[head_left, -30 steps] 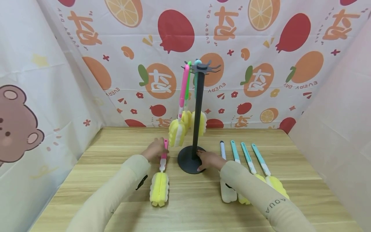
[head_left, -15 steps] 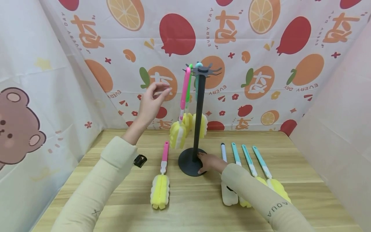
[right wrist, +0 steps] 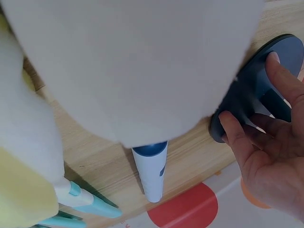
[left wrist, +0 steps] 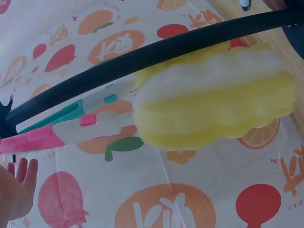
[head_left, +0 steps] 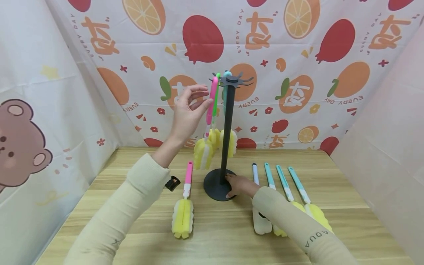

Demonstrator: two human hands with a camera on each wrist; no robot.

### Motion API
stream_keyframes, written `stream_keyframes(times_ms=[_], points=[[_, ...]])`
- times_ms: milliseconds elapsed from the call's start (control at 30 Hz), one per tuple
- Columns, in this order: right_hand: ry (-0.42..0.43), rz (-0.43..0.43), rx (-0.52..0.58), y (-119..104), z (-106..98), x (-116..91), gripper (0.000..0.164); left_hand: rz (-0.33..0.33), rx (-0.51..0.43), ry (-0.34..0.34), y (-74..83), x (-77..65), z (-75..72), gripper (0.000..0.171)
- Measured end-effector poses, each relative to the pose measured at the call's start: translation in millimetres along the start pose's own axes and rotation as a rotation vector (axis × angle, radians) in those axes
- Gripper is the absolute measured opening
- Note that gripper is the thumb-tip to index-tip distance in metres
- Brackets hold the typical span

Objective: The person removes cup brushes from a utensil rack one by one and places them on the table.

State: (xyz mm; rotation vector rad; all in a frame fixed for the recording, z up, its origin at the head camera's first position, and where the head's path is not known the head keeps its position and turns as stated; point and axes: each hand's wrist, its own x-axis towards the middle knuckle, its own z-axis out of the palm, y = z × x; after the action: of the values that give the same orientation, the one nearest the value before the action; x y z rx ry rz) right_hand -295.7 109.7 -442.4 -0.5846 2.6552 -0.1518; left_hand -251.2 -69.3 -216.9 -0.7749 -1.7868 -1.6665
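A bottle brush with a pink handle (head_left: 212,101) and yellow-white sponge head (left wrist: 213,109) hangs from the black stand (head_left: 228,129). Beside that handle, my left hand (head_left: 190,114) is raised with thumb and fingers loosely bent. The left wrist view shows these fingers apart from the handle. Behind hang a green-handled brush (head_left: 216,99) and a teal-handled one (left wrist: 61,114), partly hidden. My right hand (head_left: 240,185) presses on the round black base (head_left: 215,186), its fingers spread beside the pole, as the right wrist view (right wrist: 280,128) confirms.
Another pink-handled sponge brush (head_left: 183,217) lies on the wooden table (head_left: 132,206), left of the base. To the right lie a white brush with a dark tip (head_left: 255,173) and teal-handled brushes (head_left: 283,182), partly under my right sleeve. Printed cloth (head_left: 132,73) hangs behind.
My left hand let go of the pink brush on the table, rose, then moved right to the hanging pink handle. My right hand stayed on the base.
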Motion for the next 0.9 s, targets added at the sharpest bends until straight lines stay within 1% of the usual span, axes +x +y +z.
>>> stream_keyframes(times_ms=[33,167,200,267,367,533,667,767,900], points=[[-0.003,0.003,-0.004,0,0,0,0.077,-0.002,0.001,0.0,-1.2,0.4,1.1,0.033],[-0.003,0.008,-0.007,-1,-1,-1,0.078,-0.005,0.007,0.004,-16.9,4.1,2.4,0.034],[-0.01,0.027,0.004,-4,-3,-3,0.077,-0.002,0.015,0.005,-20.8,4.8,2.5,0.033],[-0.005,0.026,0.0,-5,-4,-6,0.077,0.01,0.029,0.007,-27.8,6.3,2.6,0.033],[0.002,0.024,-0.017,-7,-6,-9,0.076,0.019,0.045,0.013,-30.4,6.9,3.7,0.032],[0.005,0.014,-0.035,-6,-4,-7,0.077,0.03,0.059,0.026,-31.1,6.5,5.9,0.03],[0.007,0.01,-0.039,-5,-2,-4,0.077,0.024,0.07,0.039,-30.7,6.0,7.3,0.031],[0.007,0.013,-0.032,-5,-2,-4,0.076,0.019,0.061,0.049,-28.8,5.5,7.5,0.03],[0.008,0.014,-0.03,-5,-3,-6,0.076,0.021,0.055,0.068,-13.4,2.8,8.0,0.028]])
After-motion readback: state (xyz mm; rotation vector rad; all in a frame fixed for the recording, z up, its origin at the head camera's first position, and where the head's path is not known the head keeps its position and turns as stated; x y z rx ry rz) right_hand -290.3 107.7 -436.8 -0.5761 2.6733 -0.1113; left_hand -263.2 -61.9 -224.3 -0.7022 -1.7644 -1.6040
